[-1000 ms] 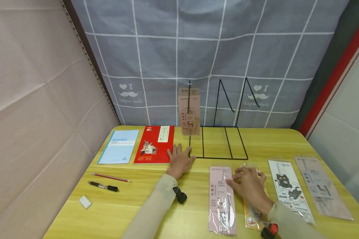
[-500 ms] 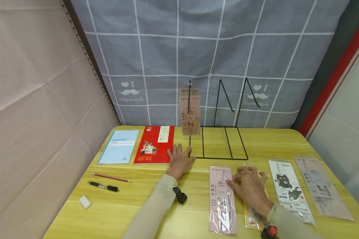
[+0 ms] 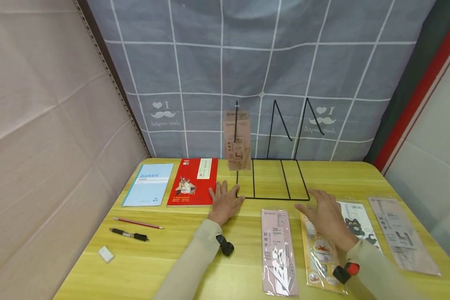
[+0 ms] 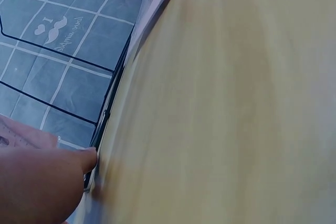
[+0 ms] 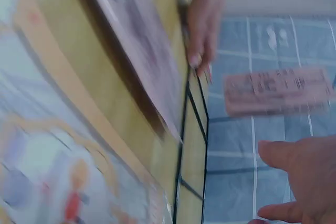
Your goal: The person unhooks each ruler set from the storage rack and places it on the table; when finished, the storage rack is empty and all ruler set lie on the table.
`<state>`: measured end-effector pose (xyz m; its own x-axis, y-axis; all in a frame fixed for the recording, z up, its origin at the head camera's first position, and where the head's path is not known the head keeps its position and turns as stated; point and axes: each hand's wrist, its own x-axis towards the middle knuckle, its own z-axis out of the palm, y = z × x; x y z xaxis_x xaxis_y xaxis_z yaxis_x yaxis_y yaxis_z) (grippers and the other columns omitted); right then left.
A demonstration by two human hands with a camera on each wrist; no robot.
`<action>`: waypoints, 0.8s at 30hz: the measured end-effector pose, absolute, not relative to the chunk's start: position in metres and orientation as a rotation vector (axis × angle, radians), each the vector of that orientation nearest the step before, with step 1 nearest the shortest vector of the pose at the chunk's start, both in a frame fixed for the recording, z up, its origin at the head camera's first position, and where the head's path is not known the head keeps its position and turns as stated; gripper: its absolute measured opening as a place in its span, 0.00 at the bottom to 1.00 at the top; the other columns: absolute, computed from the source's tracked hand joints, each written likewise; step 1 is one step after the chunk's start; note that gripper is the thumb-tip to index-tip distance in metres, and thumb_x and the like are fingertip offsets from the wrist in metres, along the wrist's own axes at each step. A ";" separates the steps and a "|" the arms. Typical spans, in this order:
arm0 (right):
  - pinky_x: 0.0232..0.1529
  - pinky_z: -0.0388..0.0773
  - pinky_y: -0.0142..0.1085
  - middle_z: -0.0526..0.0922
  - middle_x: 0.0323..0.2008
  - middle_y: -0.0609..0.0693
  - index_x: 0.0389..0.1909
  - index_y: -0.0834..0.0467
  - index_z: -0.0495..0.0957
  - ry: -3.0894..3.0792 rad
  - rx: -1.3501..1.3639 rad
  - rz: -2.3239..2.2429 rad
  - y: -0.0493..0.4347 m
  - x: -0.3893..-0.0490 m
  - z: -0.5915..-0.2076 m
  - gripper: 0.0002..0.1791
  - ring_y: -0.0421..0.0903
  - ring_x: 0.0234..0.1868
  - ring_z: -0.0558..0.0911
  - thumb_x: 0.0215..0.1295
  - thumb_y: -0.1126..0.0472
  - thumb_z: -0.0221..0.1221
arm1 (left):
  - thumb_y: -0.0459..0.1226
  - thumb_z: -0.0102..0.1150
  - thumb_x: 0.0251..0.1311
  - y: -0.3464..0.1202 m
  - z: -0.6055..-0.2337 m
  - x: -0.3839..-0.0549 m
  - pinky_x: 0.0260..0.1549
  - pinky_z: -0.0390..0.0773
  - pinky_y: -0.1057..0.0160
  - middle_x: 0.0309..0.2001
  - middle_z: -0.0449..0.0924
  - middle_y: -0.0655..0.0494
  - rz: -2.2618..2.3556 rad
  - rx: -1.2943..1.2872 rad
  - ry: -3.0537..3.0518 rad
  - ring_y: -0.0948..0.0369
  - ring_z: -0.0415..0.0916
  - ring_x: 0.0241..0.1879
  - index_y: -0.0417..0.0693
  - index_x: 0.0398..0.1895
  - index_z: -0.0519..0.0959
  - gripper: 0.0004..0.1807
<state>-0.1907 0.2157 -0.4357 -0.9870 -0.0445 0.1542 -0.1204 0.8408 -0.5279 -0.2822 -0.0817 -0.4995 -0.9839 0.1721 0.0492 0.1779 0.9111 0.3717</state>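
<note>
Head view: the yellow pack [image 3: 320, 254] lies flat on the table [image 3: 243, 266] at lower right, between the pink pack [image 3: 277, 254] and the cat pack [image 3: 354, 223]. The right hand [image 3: 328, 218] is above its top end, partly covering the cat pack too; thumb and fingers stand well apart with nothing between them, as the right wrist view also shows. The left hand [image 3: 226, 206], at the centre, has its fingers spread and its thumb against the lower-left corner of the rack [image 3: 286, 179], gripping nothing that I can see.

The yellow pack looks light and thin, its glossy film probably slippery. The contents look flat and are likely stiff, perhaps brittle if bent. A pinch on the top edge, or across both long sides, should serve best; lying so flat, it may need a fingertip worked under the rim. Whether it has a hanging hole I cannot tell.

Half a second ago the right hand sat lower and further left, its fingers curved over the yellow pack's upper part; now it is further up and right, leaving more of that pack bare. The left hand and the hung pack [image 3: 243, 156] keep their places.
</note>
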 end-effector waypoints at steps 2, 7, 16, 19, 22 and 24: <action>0.65 0.63 0.73 0.63 0.72 0.76 0.75 0.70 0.63 -2.900 0.120 0.917 0.227 -0.204 -0.431 0.45 0.77 0.71 0.62 0.73 0.39 0.60 | 0.56 0.51 0.76 -0.082 -0.499 -0.281 0.74 0.39 0.23 0.80 0.53 0.34 -0.588 -0.277 -3.051 0.32 0.41 0.81 0.58 0.76 0.69 0.30; 0.68 0.59 0.74 0.54 0.75 0.81 0.75 0.74 0.59 -2.982 0.128 0.957 0.245 -0.237 -0.436 0.48 0.81 0.73 0.55 0.76 0.37 0.55 | 0.55 0.52 0.75 -0.082 -0.500 -0.281 0.74 0.38 0.23 0.80 0.52 0.35 -0.594 -0.267 -3.044 0.32 0.40 0.81 0.57 0.75 0.70 0.30; 0.67 0.51 0.80 0.48 0.75 0.84 0.76 0.77 0.55 -3.185 0.152 0.725 0.244 -0.273 -0.466 0.55 0.86 0.73 0.49 0.72 0.33 0.56 | 0.55 0.52 0.75 -0.082 -0.502 -0.280 0.74 0.35 0.23 0.81 0.51 0.35 -0.644 -0.284 -3.046 0.32 0.38 0.82 0.59 0.75 0.70 0.29; 0.66 0.51 0.80 0.47 0.75 0.84 0.76 0.76 0.55 -3.195 0.144 0.705 0.240 -0.276 -0.470 0.57 0.86 0.72 0.49 0.70 0.30 0.55 | 0.55 0.52 0.75 -0.081 -0.501 -0.280 0.74 0.35 0.23 0.81 0.51 0.35 -0.623 -0.281 -3.035 0.32 0.38 0.82 0.58 0.74 0.71 0.29; 0.66 0.51 0.80 0.48 0.75 0.83 0.76 0.76 0.55 -3.187 0.134 0.692 0.236 -0.277 -0.470 0.56 0.86 0.72 0.50 0.71 0.31 0.55 | 0.56 0.52 0.75 -0.080 -0.498 -0.280 0.74 0.35 0.24 0.82 0.50 0.36 -0.599 -0.275 -3.036 0.32 0.37 0.82 0.59 0.74 0.72 0.28; 0.66 0.51 0.80 0.48 0.75 0.83 0.75 0.77 0.56 -3.185 0.130 0.676 0.234 -0.276 -0.468 0.54 0.87 0.72 0.50 0.72 0.33 0.56 | 0.56 0.53 0.75 -0.080 -0.498 -0.281 0.74 0.34 0.24 0.82 0.50 0.37 -0.582 -0.271 -3.040 0.33 0.37 0.82 0.59 0.73 0.72 0.28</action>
